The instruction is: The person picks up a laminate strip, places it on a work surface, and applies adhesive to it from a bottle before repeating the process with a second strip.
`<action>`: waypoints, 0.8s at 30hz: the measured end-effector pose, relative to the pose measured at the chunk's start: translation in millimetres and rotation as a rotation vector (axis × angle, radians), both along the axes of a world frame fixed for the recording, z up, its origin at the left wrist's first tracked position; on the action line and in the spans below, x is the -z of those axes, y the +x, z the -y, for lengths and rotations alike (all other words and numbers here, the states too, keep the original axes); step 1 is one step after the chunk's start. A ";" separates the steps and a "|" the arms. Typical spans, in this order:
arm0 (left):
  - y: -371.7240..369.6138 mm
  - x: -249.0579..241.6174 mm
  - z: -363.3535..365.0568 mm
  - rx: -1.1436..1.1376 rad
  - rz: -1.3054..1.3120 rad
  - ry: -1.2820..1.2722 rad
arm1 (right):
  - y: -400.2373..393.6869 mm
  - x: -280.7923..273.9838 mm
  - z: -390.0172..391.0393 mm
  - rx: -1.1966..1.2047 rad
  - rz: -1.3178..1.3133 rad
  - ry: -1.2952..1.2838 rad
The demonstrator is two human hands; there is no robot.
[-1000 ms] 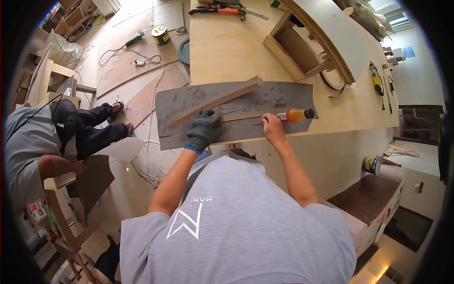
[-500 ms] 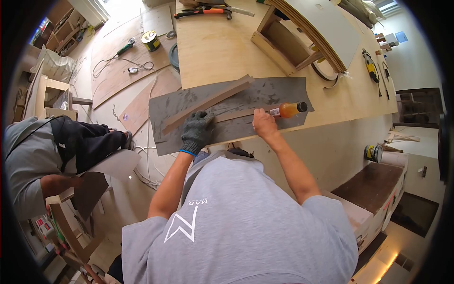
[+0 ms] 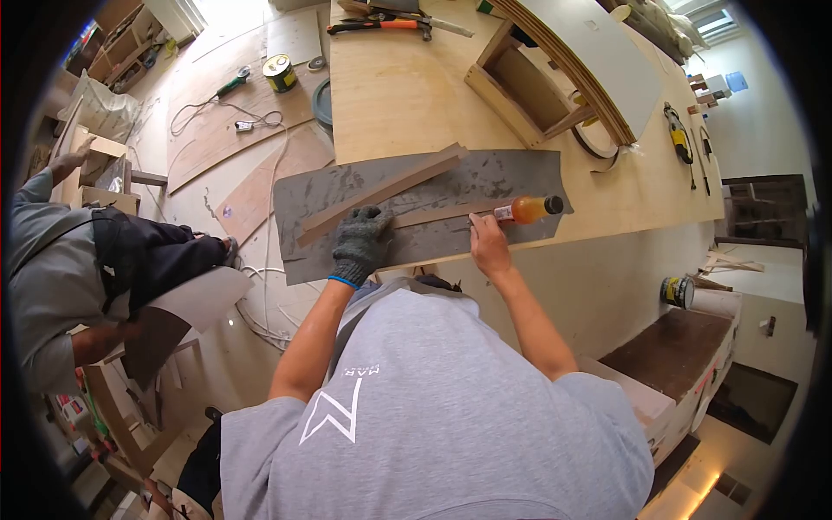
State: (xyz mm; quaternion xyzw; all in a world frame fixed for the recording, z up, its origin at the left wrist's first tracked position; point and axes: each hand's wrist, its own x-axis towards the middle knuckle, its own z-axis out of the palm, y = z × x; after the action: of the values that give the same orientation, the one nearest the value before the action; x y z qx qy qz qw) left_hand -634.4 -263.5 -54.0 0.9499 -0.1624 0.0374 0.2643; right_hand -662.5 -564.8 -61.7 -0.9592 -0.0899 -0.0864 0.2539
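Note:
My left hand, in a dark grey knit glove with a blue cuff, is closed over the left end of a thin brown strip. That strip lies on a dark grey, smeared sheet. My bare right hand is at the strip's right part, its fingers pinched together; what sits between them is too small to make out. Just beyond those fingers lies a bottle of orange liquid with a black cap. A second, wider brown strip slants across the sheet above my glove.
Behind the sheet, a plywood tabletop carries a hammer, a wooden box frame and a yellow-black tool. A tin and corded tool lie at left. A co-worker stands at far left.
My right hand has shifted slightly down, its fingers now at the strip's edge. My left hand stays over the strip. The co-worker's arm has come into view, reaching up at the far left.

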 end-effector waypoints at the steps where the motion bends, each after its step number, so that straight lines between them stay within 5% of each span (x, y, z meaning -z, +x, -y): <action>1: 0.6 -0.1 0.3 0.003 -0.003 -0.007 | -5.4 0.3 0.4 -0.023 0.026 -0.015; 24: 2.4 -5.5 0.0 0.012 0.016 0.000 | 3.4 -4.1 3.5 -0.011 0.023 0.028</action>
State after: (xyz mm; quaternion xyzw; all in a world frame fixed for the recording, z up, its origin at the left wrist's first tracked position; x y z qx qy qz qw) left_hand -632.0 -263.4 -48.4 0.9487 -0.1701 0.0434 0.2630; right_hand -659.1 -568.2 -57.6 -0.9539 -0.0966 -0.0972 0.2670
